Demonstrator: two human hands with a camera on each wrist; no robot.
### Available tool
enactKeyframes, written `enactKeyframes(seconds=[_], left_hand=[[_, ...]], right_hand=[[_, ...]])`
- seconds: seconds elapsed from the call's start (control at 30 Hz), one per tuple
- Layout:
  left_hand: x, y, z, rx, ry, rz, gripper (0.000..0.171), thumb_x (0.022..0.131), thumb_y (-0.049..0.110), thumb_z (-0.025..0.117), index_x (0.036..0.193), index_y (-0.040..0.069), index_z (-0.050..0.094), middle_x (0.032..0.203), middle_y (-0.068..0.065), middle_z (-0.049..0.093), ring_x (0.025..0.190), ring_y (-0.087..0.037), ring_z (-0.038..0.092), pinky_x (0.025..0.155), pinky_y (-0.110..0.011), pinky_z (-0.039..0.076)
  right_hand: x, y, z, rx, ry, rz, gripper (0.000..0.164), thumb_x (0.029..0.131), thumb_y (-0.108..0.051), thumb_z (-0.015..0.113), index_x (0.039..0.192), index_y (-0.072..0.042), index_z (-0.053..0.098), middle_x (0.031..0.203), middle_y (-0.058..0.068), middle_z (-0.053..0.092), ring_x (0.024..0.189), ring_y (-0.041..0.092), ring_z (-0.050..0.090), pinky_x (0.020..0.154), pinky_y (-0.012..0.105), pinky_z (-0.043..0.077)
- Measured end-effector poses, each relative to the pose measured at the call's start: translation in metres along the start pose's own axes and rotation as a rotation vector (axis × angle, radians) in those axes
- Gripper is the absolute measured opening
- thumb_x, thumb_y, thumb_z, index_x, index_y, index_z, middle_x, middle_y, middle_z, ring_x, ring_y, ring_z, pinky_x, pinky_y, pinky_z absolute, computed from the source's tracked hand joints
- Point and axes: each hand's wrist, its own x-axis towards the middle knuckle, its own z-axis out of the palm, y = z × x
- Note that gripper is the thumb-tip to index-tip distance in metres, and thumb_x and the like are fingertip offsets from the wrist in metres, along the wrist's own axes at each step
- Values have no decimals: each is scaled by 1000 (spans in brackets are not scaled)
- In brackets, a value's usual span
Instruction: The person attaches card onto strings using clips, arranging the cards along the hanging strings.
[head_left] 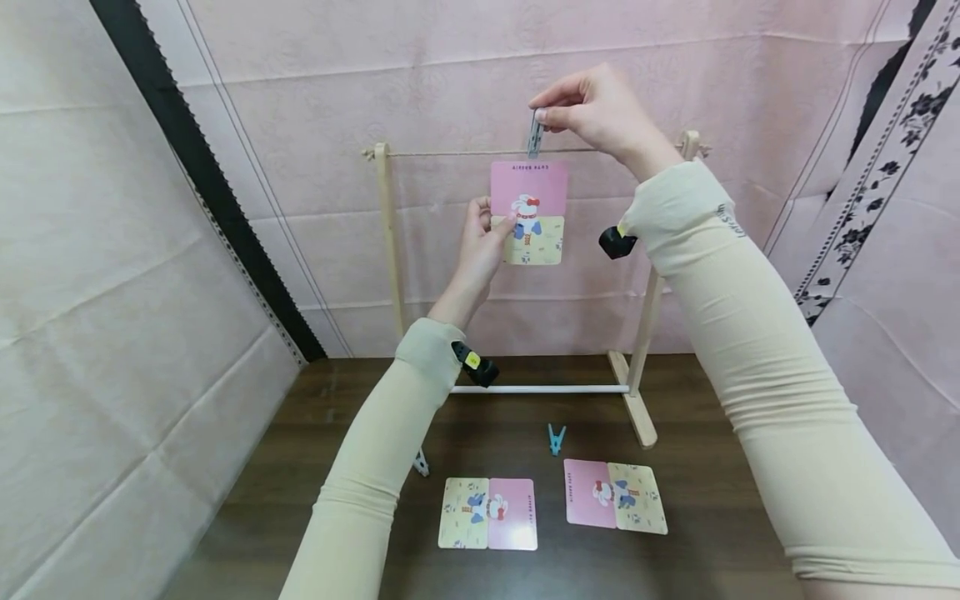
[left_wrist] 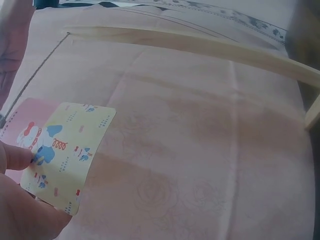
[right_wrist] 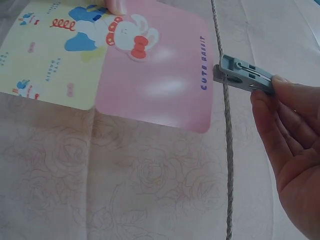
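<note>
My left hand (head_left: 481, 242) pinches a pink and yellow rabbit card (head_left: 529, 187) by its left edge, thumb on the front. The card stands upright just under the rope (head_left: 450, 154) of a wooden rack. Above it, my right hand (head_left: 596, 112) pinches a grey-blue clothespin (right_wrist: 245, 74) at its tail end between thumb and fingers. In the right wrist view the clothespin straddles the rope, its tip right at the card's pink top edge, near the printed words. The left wrist view shows the card's yellow half (left_wrist: 75, 145) beside my thumb.
Two similar cards lie on the dark wooden table, one on the left (head_left: 512, 512) and one on the right (head_left: 589, 492). A blue clothespin (head_left: 556, 439) lies behind them; another clothespin (head_left: 421, 462) shows beside my left sleeve. The rack's right post (head_left: 647, 333) and white crossbar (head_left: 540, 389) stand behind.
</note>
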Motion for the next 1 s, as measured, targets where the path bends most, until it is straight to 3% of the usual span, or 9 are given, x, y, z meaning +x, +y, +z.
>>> enactKeyframes(seconds=[0.2, 0.4, 0.73, 1.0], left_hand=[[1, 2, 3, -6, 2, 9, 22, 104, 9, 54, 123, 9, 43, 111, -12, 64, 95, -20, 63, 84, -31, 50], [2, 3, 5, -2, -4, 2, 22, 104, 9, 54, 123, 10, 43, 112, -12, 64, 97, -20, 64, 85, -31, 51], [3, 2, 4, -7, 7, -7, 20, 104, 8, 54, 121, 10, 44, 112, -12, 64, 97, -19, 63, 86, -30, 50], [2, 4, 4, -11, 6, 15, 21, 104, 9, 55, 121, 11, 43, 108, -10, 63, 96, -19, 63, 84, -29, 49]], right_hand=[[0, 0, 2, -50, -17, 7, 32, 95, -16, 72, 123, -1, 71, 86, -14, 72, 82, 4, 67, 78, 19, 50], [1, 2, 3, -104, -29, 1, 32, 96, -19, 71, 123, -3, 71, 92, -10, 73, 87, 8, 68, 83, 22, 51], [0, 2, 5, -129, -56, 2, 33, 96, -20, 70, 124, -3, 71, 99, -6, 75, 85, 3, 67, 87, 25, 53], [2, 2, 5, -133, -72, 11, 34, 97, -21, 69, 126, -3, 69, 98, -6, 74, 90, 7, 68, 83, 24, 52]])
